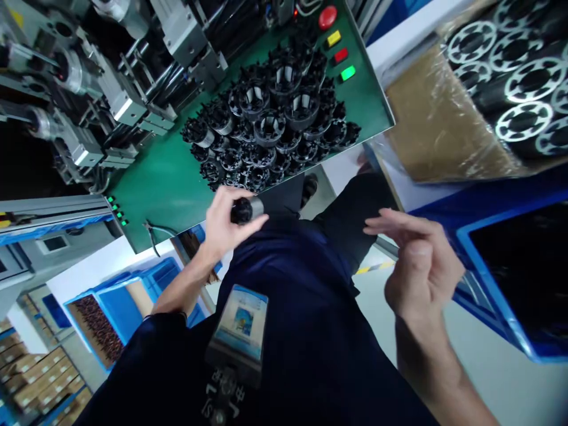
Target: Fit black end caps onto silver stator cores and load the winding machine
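My left hand (222, 223) is curled round a short cylindrical metal motor part (254, 208) with a black end, between the thumb and fingers, just off the front edge of the green worktop. Beside it on the worktop sits a pile of black-toothed ring parts (269, 127) with silvery inner walls, like motor stators. My right hand (419, 260) hangs in the air at the right, near a blue crate. Its fingers point left, partly bent, and nothing shows in them; it is slightly blurred.
Metal machine fixtures (128, 106) stand along the back left of the green worktop (164, 183). Pliers (155, 234) lie at its front edge. A red button (327, 18) is at the far corner. Right: cardboard (426, 118) with stacked slotted cylinders (523, 121), and a blue crate (488, 278).
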Demonstrator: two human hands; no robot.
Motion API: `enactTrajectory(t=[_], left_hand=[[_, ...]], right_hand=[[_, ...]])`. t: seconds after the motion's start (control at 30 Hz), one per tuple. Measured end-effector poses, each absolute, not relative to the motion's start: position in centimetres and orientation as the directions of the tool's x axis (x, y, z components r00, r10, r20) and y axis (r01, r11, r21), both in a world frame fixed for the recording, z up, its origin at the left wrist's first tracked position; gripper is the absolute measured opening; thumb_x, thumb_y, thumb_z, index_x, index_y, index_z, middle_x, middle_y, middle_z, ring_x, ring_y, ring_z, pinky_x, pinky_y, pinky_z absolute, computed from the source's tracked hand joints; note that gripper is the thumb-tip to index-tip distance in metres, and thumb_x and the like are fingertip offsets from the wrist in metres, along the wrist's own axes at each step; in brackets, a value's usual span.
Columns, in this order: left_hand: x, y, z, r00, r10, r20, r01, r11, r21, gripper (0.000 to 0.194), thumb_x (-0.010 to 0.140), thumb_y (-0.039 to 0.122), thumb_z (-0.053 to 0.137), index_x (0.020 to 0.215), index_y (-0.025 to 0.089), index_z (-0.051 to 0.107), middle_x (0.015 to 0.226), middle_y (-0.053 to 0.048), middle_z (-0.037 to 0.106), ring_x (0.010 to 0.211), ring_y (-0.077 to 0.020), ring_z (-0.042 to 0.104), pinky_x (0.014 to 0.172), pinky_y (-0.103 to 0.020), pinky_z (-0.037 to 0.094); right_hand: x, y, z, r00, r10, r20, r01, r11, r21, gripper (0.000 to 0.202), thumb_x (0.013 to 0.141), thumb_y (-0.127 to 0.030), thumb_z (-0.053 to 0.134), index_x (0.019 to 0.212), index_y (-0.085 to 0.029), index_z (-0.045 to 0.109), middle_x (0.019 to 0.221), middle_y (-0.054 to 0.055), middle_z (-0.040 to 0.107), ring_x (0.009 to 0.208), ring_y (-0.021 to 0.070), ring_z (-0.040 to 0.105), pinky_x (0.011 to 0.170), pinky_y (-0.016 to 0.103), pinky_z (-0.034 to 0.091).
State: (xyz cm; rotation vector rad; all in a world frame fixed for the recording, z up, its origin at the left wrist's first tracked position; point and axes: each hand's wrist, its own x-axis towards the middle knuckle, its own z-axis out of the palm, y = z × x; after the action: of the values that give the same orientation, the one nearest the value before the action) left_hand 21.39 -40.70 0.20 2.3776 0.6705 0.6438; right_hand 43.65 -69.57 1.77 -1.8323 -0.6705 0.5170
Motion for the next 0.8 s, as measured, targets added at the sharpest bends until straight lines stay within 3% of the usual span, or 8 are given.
enactTrajectory(t=[0.13, 0.23, 0.43, 0.6, 0.8], left_hand=[[19.5, -36.5, -1.7, 0.749, 0.591, 0.300, 0.477, -0.795, 0.375, 0.065, 0.109, 0.087, 0.082, 0.123, 0.023, 0.080, 0.110, -0.010, 0.085, 0.103, -0.0295, 0.081, 0.091, -0.043, 0.064], [20.0, -35.0, -2.8, 0.794, 0.569, 0.214, 0.505, -0.814, 0.289, 0.068, 0.111, 0.089, 0.076, 0.124, 0.023, 0.085, 0.108, -0.013, 0.087, 0.110, -0.0333, 0.082, 0.085, -0.041, 0.061], [21.2, -34.1, -3.3, 0.794, 0.593, 0.133, 0.559, -0.799, 0.222, 0.080, 0.109, 0.098, 0.068, 0.129, 0.023, 0.088, 0.111, -0.017, 0.087, 0.119, -0.0384, 0.081, 0.077, -0.038, 0.054], [21.0, -34.2, -4.1, 0.787, 0.610, 0.097, 0.588, -0.788, 0.183, 0.088, 0.109, 0.104, 0.060, 0.129, 0.023, 0.088, 0.116, -0.020, 0.086, 0.121, -0.0406, 0.079, 0.079, -0.039, 0.055], [20.6, -33.4, -7.0, 0.736, 0.642, 0.215, 0.572, -0.759, 0.310, 0.091, 0.083, 0.114, 0.079, 0.111, 0.027, 0.088, 0.095, -0.014, 0.081, 0.100, -0.0383, 0.076, 0.082, -0.042, 0.056]], right_hand=[[43.0, -69.9, 1.9, 0.739, 0.659, -0.138, 0.118, -0.329, -0.937, 0.037, 0.128, -0.054, 0.066, 0.142, -0.032, 0.091, 0.123, 0.008, 0.092, 0.103, 0.0274, 0.088, 0.095, 0.048, 0.069], [41.6, -69.2, 2.6, 0.652, 0.735, -0.185, 0.152, -0.366, -0.918, 0.030, 0.128, -0.047, 0.068, 0.140, -0.031, 0.090, 0.127, 0.008, 0.092, 0.108, 0.0257, 0.089, 0.097, 0.045, 0.068], [39.9, -67.4, 4.1, 0.399, 0.907, -0.135, 0.297, -0.267, -0.917, 0.025, 0.126, -0.032, 0.071, 0.147, -0.027, 0.084, 0.127, 0.007, 0.089, 0.114, 0.0235, 0.089, 0.102, 0.039, 0.072], [40.0, -67.5, 3.7, 0.306, 0.942, -0.140, 0.372, -0.254, -0.893, 0.026, 0.128, -0.031, 0.069, 0.150, -0.027, 0.081, 0.131, 0.009, 0.089, 0.121, 0.0252, 0.090, 0.109, 0.041, 0.074], [41.1, -68.1, 2.8, 0.250, 0.951, -0.182, 0.426, -0.276, -0.862, 0.029, 0.129, -0.039, 0.066, 0.154, -0.030, 0.079, 0.134, 0.009, 0.088, 0.125, 0.0294, 0.089, 0.113, 0.053, 0.076]])
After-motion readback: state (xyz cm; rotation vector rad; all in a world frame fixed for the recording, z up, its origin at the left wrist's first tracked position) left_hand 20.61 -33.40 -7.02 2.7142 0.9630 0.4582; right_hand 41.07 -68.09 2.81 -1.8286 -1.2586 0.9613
